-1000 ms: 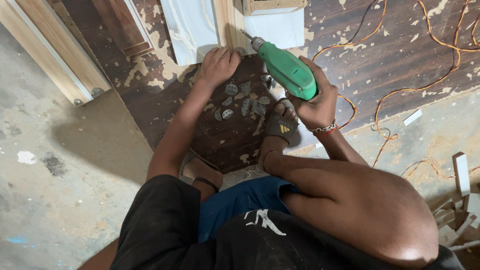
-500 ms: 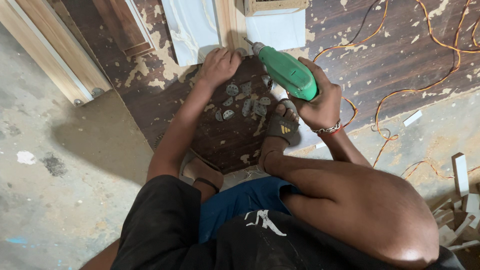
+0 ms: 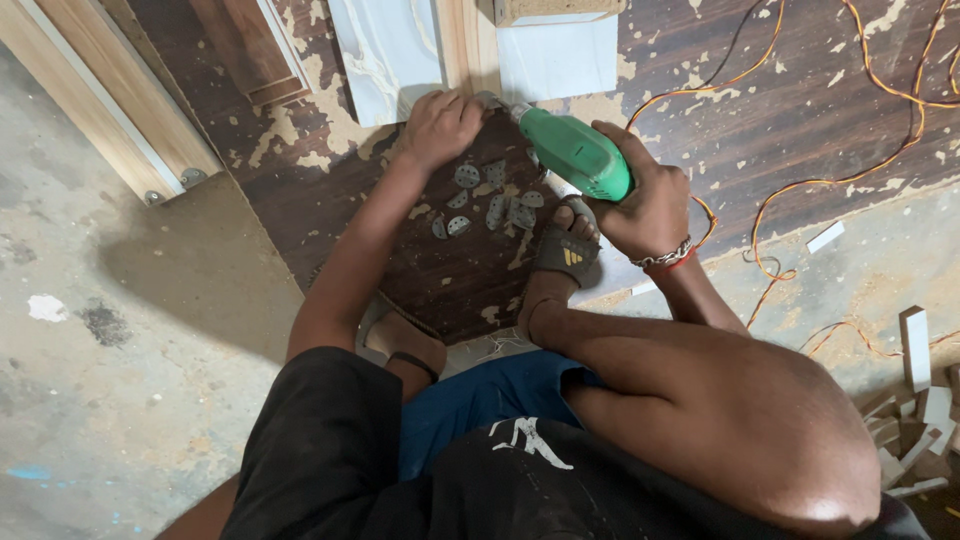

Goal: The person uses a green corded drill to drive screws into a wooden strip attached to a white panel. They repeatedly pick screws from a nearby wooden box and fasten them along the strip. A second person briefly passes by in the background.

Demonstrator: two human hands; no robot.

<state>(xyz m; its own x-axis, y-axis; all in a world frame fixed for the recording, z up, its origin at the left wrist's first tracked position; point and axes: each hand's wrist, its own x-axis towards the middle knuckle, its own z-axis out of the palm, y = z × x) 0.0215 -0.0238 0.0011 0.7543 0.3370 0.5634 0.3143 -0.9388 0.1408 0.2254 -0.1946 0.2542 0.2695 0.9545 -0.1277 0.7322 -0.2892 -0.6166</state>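
My right hand (image 3: 648, 195) grips a green power drill (image 3: 572, 150), its tip pointing up-left toward a light wooden strip (image 3: 468, 45). Right beside that tip, my left hand (image 3: 442, 125) presses down with curled fingers on the dark worn board (image 3: 330, 170); whether it pinches something small is hidden. Several small grey metal plates (image 3: 487, 200) lie scattered on the board just below both hands. My sandalled right foot (image 3: 565, 250) rests on the board under the drill.
An orange cable (image 3: 800, 180) loops across the board and the concrete at right. Pale panels (image 3: 385, 55) and a white sheet (image 3: 555, 55) lie at the top. A wooden frame with hinges (image 3: 120, 130) lies at left. Wood offcuts (image 3: 915, 400) are piled at right.
Both hands and the drill have stayed together at the wooden strip. The drill has shifted only slightly.
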